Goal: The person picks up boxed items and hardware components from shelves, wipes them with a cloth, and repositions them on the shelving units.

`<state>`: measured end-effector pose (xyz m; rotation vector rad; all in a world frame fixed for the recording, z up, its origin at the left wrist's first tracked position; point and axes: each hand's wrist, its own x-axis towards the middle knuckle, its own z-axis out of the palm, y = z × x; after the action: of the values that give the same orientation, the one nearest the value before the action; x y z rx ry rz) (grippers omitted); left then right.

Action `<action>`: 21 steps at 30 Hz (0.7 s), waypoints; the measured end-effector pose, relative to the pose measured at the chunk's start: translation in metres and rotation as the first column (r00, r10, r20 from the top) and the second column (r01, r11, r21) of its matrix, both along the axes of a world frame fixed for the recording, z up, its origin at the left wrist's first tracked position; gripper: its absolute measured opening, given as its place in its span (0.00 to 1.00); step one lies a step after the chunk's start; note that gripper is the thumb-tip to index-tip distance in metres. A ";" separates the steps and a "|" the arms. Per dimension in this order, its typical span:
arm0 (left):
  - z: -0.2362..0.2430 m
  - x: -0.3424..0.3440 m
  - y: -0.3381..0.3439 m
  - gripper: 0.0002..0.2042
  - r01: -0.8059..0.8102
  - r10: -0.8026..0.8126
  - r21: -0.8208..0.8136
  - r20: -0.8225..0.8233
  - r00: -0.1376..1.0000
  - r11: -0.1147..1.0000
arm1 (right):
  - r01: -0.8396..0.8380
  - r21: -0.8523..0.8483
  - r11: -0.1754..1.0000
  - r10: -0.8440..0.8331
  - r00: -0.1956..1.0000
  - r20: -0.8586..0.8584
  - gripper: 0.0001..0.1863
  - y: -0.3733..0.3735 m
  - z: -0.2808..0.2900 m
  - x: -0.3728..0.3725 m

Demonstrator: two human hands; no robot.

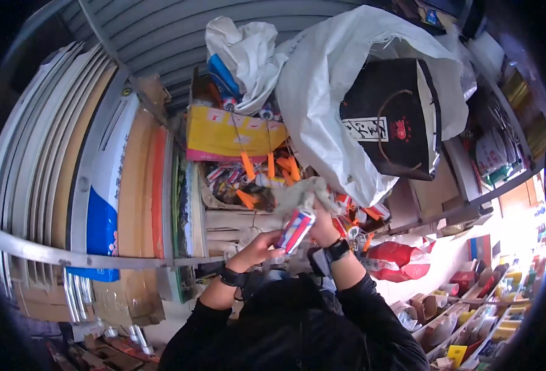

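Observation:
My left hand point(257, 251) grips the lower end of a small red, white and blue packet point(297, 232), which is tilted in front of my chest. Whether the packet is a box or a can is hard to make out. My right hand point(323, 229) is closed on a crumpled greyish-white cloth point(302, 191), held by the packet's upper end; its fingers are partly hidden. Just beyond, a heap of small red, white and blue items lies with several orange plastic pieces point(247, 166) on a shelf.
A yellow and pink carton point(223, 134) stands behind the heap. At right, a white woven sack point(310, 99) holds a black carrier bag point(365, 93). Upright boards point(53, 148) fill the left behind a metal rail point(32, 249). A red plastic bag point(401, 260) lies at lower right.

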<state>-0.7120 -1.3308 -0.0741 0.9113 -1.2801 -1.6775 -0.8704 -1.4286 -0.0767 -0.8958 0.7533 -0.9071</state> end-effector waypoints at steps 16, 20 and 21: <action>0.000 0.001 0.006 0.16 -0.226 0.239 -0.110 0.121 0.963 0.968 | 0.143 -0.338 0.930 -0.199 0.971 -0.135 0.16 0.034 0.060 0.021; 0.008 0.011 0.012 0.18 -0.290 0.291 0.031 -0.046 0.956 0.956 | 0.286 -0.579 0.763 -0.425 0.898 -0.117 0.15 0.024 0.027 0.022; 0.009 0.015 0.016 0.20 -0.371 0.372 0.031 -0.054 0.927 0.928 | 0.308 -0.394 0.866 -0.423 0.872 -0.246 0.14 0.020 0.031 0.021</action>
<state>-0.6970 -1.3148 -0.0647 1.0359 -0.9784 -1.4075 -0.8491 -1.4084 -0.0457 -1.2570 1.1009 -1.2783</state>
